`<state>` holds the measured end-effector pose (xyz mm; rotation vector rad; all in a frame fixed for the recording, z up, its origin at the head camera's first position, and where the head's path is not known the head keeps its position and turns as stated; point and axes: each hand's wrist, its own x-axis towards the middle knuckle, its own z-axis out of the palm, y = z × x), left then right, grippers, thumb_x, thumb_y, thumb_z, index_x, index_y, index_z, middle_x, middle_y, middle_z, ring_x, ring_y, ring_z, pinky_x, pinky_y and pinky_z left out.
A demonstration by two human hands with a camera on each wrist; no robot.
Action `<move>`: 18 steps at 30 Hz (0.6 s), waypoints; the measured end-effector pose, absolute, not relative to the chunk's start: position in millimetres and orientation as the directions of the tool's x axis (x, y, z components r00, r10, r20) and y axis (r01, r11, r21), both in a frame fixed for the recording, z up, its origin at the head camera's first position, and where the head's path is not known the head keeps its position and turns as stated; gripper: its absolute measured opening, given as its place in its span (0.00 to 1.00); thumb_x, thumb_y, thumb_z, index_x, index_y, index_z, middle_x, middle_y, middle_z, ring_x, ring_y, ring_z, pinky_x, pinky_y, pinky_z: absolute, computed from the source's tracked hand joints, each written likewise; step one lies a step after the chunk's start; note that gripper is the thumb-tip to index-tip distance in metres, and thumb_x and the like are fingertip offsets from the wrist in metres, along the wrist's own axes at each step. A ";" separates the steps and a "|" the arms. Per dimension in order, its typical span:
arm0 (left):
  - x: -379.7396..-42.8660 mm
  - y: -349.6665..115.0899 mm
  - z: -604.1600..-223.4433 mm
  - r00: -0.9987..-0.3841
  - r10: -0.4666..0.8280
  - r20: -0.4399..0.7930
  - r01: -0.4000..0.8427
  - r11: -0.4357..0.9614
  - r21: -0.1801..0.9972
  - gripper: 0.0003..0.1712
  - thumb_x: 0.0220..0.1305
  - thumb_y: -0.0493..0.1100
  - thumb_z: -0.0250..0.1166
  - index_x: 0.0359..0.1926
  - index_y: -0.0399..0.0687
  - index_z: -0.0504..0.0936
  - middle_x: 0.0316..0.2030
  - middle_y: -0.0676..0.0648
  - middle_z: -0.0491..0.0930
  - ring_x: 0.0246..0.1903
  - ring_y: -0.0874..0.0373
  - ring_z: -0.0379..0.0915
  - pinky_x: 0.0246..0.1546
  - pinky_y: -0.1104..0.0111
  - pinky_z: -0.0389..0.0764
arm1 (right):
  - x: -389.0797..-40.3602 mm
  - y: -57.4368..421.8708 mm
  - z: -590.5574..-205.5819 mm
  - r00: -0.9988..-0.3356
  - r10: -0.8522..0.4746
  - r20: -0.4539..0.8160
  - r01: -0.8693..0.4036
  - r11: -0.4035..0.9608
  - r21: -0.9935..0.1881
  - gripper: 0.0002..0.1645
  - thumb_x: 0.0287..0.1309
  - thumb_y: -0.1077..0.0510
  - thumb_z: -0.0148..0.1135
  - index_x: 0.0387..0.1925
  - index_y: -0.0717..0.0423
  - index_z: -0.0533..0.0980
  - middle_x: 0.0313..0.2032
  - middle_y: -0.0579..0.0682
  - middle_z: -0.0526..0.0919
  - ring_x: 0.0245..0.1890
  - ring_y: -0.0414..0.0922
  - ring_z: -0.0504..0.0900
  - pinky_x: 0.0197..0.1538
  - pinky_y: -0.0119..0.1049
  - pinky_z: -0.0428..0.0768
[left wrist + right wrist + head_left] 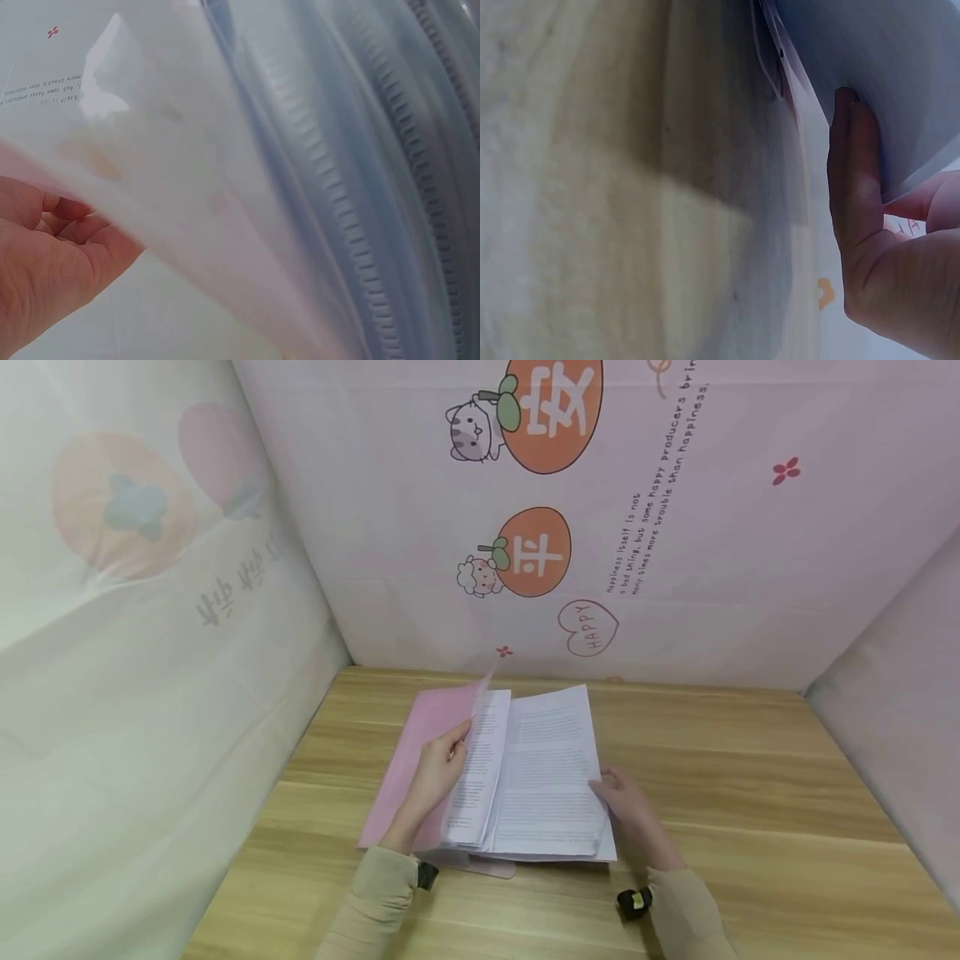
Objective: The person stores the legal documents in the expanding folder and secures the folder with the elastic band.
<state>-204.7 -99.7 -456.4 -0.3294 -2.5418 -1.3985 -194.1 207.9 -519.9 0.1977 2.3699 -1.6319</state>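
A pink folder (422,743) lies spread on the table, its thin front cover lifted partway and slanting up. My left hand (438,767) pinches the free edge of that cover; in the left wrist view the cover (187,165) looks glossy and see-through, beside ridged sleeve bindings (352,247). Printed sheets (486,752) show just right of the cover. Further right, my right hand (622,795) holds the outer edge of more printed paper (551,768) between thumb and fingers. In the right wrist view the fingers (855,165) lie behind the raised sheet (907,82).
The wood-grain table (750,793) extends on both sides of the folder. A printed cloth wall (675,635) stands along its back edge, with white cloth sides (150,710) left and right. A clear rounded flap (495,867) sticks out below the folder.
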 end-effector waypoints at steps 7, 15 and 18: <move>-204.9 -99.4 -456.9 -0.951 0.090 0.294 0.297 0.514 0.804 0.25 0.64 0.30 0.50 0.62 0.31 0.75 0.57 0.33 0.79 0.59 0.42 0.76 0.55 0.54 0.81 | -193.5 203.9 -513.3 -0.960 -0.045 -0.277 0.239 0.384 -0.892 0.21 0.71 0.58 0.50 0.58 0.68 0.67 0.40 0.61 0.84 0.32 0.43 0.82 0.39 0.34 0.77; -205.3 -99.0 -458.3 -0.950 0.095 0.297 0.303 0.509 0.806 0.25 0.64 0.30 0.50 0.62 0.31 0.75 0.58 0.34 0.78 0.56 0.45 0.79 0.52 0.54 0.82 | -191.5 201.8 -516.6 -0.972 -0.179 -0.152 0.079 0.361 -0.929 0.23 0.69 0.59 0.47 0.56 0.74 0.69 0.45 0.69 0.82 0.38 0.46 0.83 0.40 0.35 0.80; -205.1 -99.1 -457.8 -0.952 0.091 0.292 0.297 0.508 0.808 0.25 0.64 0.31 0.50 0.62 0.32 0.75 0.58 0.34 0.78 0.57 0.46 0.78 0.53 0.54 0.81 | -189.0 203.5 -516.1 -0.963 -0.214 -0.167 0.077 0.376 -0.924 0.25 0.69 0.61 0.47 0.61 0.73 0.67 0.53 0.74 0.78 0.48 0.56 0.83 0.48 0.43 0.83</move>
